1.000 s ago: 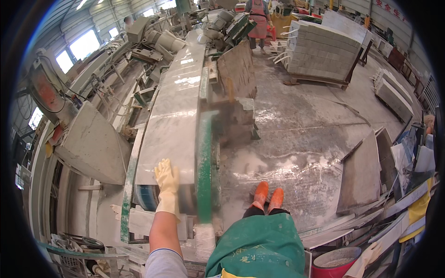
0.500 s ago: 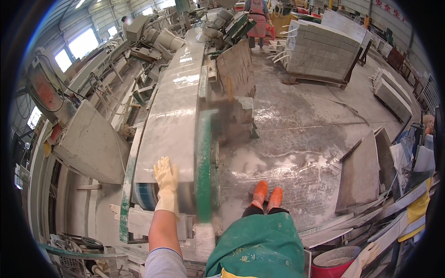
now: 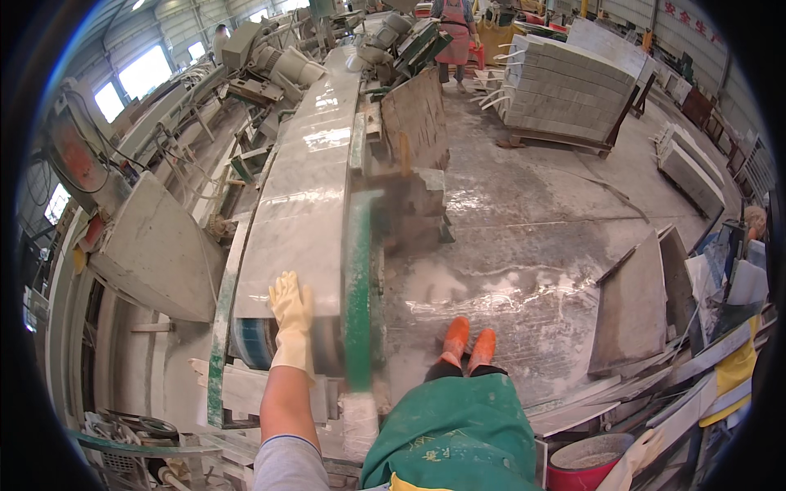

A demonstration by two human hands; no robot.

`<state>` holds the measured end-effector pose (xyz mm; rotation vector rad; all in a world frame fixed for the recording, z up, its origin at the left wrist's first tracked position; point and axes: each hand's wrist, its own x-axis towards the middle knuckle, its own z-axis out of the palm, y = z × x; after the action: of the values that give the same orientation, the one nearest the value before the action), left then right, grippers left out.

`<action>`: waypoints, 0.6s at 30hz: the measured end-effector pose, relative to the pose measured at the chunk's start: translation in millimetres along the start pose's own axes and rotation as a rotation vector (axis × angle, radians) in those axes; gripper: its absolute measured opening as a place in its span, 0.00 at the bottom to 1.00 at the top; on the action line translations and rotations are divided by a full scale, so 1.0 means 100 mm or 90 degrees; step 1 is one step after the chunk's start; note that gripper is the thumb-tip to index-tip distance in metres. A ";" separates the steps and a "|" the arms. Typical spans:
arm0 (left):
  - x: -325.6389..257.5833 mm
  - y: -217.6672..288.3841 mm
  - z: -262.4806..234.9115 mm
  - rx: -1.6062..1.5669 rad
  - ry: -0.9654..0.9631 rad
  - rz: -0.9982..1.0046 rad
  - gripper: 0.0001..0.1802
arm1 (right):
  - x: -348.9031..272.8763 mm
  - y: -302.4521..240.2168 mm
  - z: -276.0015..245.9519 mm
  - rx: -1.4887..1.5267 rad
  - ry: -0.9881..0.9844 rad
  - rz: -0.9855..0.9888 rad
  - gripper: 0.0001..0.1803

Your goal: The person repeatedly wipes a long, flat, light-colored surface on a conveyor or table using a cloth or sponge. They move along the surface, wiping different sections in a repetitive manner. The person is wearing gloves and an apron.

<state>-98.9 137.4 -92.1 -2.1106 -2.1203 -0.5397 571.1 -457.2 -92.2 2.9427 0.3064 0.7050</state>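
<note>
My left hand [image 3: 291, 315], in a cream rubber glove, lies flat with its fingers stretched out. It rests over the near edge of a grey, wet-looking stone slab [image 3: 291, 237]. The slab lies on a long conveyor with a green side rail [image 3: 359, 286]. Under the slab's near end, a blue roller [image 3: 254, 342] shows beside my wrist. At the lower right, a matching cream glove [image 3: 647, 448], apparently my right hand, is close to a red bucket [image 3: 585, 473]. Its fingers are too indistinct to read, and whether it holds anything does not show.
Machine motors [image 3: 286, 67] flank the conveyor's far end. A pallet of stacked grey slabs [image 3: 565, 86] stands at far right, near a person in a pink apron [image 3: 454, 37]. Slabs [image 3: 626, 307] lean at the right. A large pale block [image 3: 160, 254] stands left. The floor [image 3: 499, 278] looks wet.
The whole view has shifted very slightly. My left hand stays flat on the slab's near edge, and the slab shows no clear movement.
</note>
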 end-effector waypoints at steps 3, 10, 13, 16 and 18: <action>0.01 0.00 0.00 -0.001 -0.001 -0.003 0.30 | -0.04 -0.03 0.00 0.000 0.003 0.005 0.25; 0.05 -0.01 0.01 -0.023 -0.003 -0.012 0.31 | 0.04 -0.12 -0.33 0.099 -0.060 0.105 0.29; 0.08 -0.04 -0.05 -0.072 -0.022 -0.014 0.30 | 0.22 -0.14 -0.38 0.048 -0.120 0.220 0.39; 0.04 -0.03 -0.16 -0.170 -0.008 -0.017 0.29 | 0.43 -0.05 -0.12 0.024 -0.223 0.336 0.42; -0.03 0.01 -0.24 -0.236 0.022 -0.016 0.28 | 0.55 0.12 0.21 0.093 -0.196 0.384 0.38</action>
<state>-101.9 126.8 -70.9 -2.2317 -2.1666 -1.0360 630.2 -458.1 -84.8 3.2261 -0.6011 0.2621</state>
